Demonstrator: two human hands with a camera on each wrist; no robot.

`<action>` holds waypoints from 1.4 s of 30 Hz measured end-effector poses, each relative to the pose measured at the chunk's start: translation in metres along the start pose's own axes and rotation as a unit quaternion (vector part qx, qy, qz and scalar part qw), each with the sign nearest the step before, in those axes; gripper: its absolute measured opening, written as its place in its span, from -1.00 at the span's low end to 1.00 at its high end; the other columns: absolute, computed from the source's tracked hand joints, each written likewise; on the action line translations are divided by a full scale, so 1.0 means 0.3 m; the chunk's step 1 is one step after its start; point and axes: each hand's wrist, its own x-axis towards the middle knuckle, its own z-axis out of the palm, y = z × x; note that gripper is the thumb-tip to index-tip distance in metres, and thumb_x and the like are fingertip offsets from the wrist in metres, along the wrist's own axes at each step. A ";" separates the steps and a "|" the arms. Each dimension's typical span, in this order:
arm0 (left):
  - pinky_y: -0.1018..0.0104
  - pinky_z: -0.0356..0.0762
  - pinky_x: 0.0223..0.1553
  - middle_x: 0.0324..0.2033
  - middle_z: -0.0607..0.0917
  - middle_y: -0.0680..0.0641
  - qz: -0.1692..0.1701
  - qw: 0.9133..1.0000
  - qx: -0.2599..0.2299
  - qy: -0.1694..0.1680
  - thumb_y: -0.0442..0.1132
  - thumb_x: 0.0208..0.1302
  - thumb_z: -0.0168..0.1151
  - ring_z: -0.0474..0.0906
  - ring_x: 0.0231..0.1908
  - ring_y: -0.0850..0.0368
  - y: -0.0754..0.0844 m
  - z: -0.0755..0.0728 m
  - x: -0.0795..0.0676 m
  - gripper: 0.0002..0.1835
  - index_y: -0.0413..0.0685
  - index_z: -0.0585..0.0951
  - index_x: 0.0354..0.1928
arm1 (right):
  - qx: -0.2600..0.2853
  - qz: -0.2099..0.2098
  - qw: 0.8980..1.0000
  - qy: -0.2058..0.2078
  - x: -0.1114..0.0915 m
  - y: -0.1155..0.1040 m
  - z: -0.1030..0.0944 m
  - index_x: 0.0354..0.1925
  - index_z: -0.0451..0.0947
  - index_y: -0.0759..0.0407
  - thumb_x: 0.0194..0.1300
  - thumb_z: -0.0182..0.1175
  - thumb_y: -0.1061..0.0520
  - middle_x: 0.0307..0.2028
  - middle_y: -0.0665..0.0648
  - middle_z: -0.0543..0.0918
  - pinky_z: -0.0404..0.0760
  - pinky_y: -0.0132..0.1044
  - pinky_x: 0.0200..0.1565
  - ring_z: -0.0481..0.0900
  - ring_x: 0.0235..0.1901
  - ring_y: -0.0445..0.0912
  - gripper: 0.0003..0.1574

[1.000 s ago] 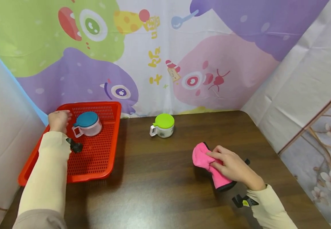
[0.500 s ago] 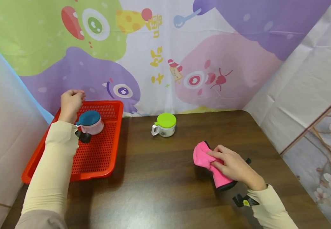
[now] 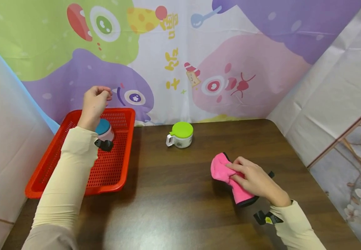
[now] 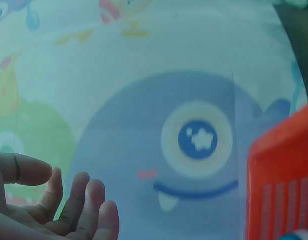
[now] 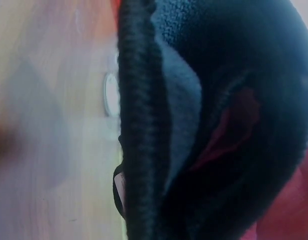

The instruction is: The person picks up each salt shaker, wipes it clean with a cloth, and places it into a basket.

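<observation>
With our right hand [image 3: 252, 178] we are grasping a pink cloth [image 3: 220, 168] edged in black, bunching it over the right part of the brown table [image 3: 174, 194]; whether it is touching the wood, we cannot tell. Our left hand [image 3: 96, 100] is hovering relaxed, fingers loosely bent and free, before a cartoon-printed curtain [image 3: 169, 107], near the far rim of a red basket [image 3: 113, 188]. Pale side panels [image 3: 330, 100] are flanking the curtain. In the perforated basket, at the table's left, a blue-lidded cup [image 3: 103, 127] is sitting; our left forearm [image 3: 65, 180] is crossing over the basket and partly hiding that cup. Between basket and cloth, toward the table's far edge, a green-lidded cup [image 3: 181, 130] is standing upright, its white handle pointing left.
</observation>
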 end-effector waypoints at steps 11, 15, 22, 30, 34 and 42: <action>0.40 0.30 -0.04 -0.18 0.49 0.09 -0.006 0.999 -0.030 -0.009 -0.17 0.43 -0.12 0.45 -0.13 0.24 0.040 0.133 -0.038 -0.65 -0.18 0.42 0.13 | 0.003 0.003 1.000 -0.002 -0.004 -0.001 -0.001 0.12 0.60 0.16 0.15 0.33 0.20 -0.28 -0.05 0.51 0.39 -0.39 -0.37 0.38 -0.39 -0.27 -0.49; 0.30 0.34 0.10 -0.10 0.50 -0.01 -0.012 0.999 -0.041 -0.026 -0.16 0.44 -0.12 0.46 -0.07 0.18 0.040 0.170 -0.044 -0.68 -0.17 0.42 0.10 | 0.002 0.003 1.000 -0.002 -0.003 -0.002 -0.004 0.12 0.60 0.16 0.15 0.33 0.18 -0.28 -0.05 0.51 0.39 -0.39 -0.37 0.37 -0.39 -0.27 -0.48; 0.16 0.32 0.29 -0.01 0.51 -0.10 -0.019 0.997 -0.050 -0.053 -0.18 0.43 -0.12 0.46 0.06 0.04 0.034 0.237 -0.046 -0.67 -0.18 0.41 0.12 | 0.005 0.009 1.000 -0.009 -0.004 -0.005 -0.009 0.13 0.59 0.15 0.17 0.32 0.18 -0.27 -0.04 0.51 0.38 -0.40 -0.37 0.37 -0.39 -0.27 -0.48; 0.19 0.39 0.20 -0.14 0.51 -0.01 -0.009 0.997 -0.054 -0.061 -0.24 0.38 -0.05 0.50 0.02 -0.03 0.020 0.304 -0.048 -0.68 -0.25 0.45 0.08 | 0.010 0.008 1.000 -0.008 -0.007 -0.003 -0.001 0.12 0.60 0.16 0.16 0.31 0.19 -0.28 -0.05 0.51 0.38 -0.40 -0.37 0.37 -0.39 -0.28 -0.49; 0.16 0.39 0.21 -0.01 0.51 -0.15 -0.019 0.996 -0.054 -0.069 -0.25 0.39 -0.06 0.49 0.08 -0.08 0.006 0.336 -0.049 -0.63 -0.29 0.43 0.14 | 0.010 0.004 1.000 -0.002 -0.008 0.001 0.003 0.11 0.61 0.16 0.16 0.31 0.19 -0.29 -0.05 0.50 0.38 -0.40 -0.37 0.36 -0.40 -0.28 -0.50; 0.37 0.34 -0.10 0.02 0.55 -0.20 -0.048 0.994 -0.054 -0.082 -0.22 0.42 -0.12 0.49 0.03 -0.03 -0.025 0.387 -0.051 -0.62 -0.27 0.44 0.16 | 0.010 -0.019 1.000 0.013 -0.008 0.006 0.010 0.09 0.62 0.17 0.15 0.31 0.19 -0.28 -0.07 0.51 0.39 -0.41 -0.36 0.38 -0.39 -0.30 -0.52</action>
